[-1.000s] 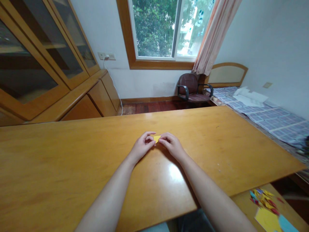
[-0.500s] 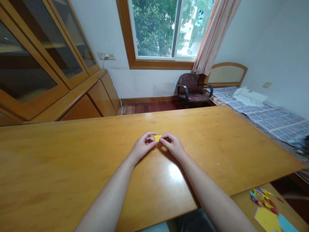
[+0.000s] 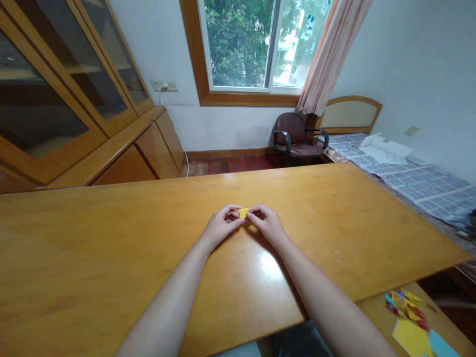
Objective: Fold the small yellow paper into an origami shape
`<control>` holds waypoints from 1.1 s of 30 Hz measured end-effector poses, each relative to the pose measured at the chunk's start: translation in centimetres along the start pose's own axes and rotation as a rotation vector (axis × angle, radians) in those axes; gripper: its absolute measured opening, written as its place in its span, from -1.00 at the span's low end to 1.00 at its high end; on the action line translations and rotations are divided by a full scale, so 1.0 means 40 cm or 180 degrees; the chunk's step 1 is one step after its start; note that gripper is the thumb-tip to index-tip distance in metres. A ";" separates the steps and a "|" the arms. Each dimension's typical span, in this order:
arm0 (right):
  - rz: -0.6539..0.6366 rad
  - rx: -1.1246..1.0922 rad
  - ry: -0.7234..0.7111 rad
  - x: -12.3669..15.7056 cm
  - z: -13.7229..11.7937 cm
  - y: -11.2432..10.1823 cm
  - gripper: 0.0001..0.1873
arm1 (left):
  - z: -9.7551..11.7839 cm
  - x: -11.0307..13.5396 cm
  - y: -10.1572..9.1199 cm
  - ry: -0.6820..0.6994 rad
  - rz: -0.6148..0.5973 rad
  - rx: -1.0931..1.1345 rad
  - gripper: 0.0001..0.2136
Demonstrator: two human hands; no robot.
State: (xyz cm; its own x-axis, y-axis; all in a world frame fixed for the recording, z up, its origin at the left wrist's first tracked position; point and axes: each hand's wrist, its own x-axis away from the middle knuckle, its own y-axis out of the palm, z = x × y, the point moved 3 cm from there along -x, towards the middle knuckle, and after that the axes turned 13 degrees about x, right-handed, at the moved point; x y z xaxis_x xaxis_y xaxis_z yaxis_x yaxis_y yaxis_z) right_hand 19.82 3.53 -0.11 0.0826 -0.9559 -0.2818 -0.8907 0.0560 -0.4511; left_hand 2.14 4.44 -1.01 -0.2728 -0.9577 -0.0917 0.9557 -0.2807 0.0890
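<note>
A small folded piece of yellow paper (image 3: 243, 212) is pinched between both of my hands just above the wooden table (image 3: 92, 248). My left hand (image 3: 219, 227) grips its left side with thumb and fingers curled. My right hand (image 3: 267, 224) grips its right side the same way. Most of the paper is hidden behind my fingertips. Both forearms reach in from the bottom of the view.
A low side table (image 3: 375, 310) at the bottom right carries a pile of small coloured folded papers (image 3: 405, 305) and flat sheets (image 3: 412, 339). A bed (image 3: 409, 178) runs along the right, a dark armchair (image 3: 293, 136) stands under the window, wooden cabinets (image 3: 74, 124) line the left.
The paper looks a little smaller and more covered by my fingertips than a second ago. My hands stay in the same spot.
</note>
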 end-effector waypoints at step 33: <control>-0.0104 0.0081 -0.0019 0.009 -0.019 0.002 -0.85 | 0.002 0.000 0.001 -0.0039 0.0002 0.0009 -0.72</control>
State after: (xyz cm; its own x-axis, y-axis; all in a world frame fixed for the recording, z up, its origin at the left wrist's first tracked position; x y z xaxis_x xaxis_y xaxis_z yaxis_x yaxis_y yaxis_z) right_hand 19.43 2.98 0.41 0.1143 -0.9556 -0.2716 -0.8758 0.0321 -0.4815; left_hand 2.16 4.42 -0.92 -0.2736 -0.9586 -0.0795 0.9555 -0.2803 0.0918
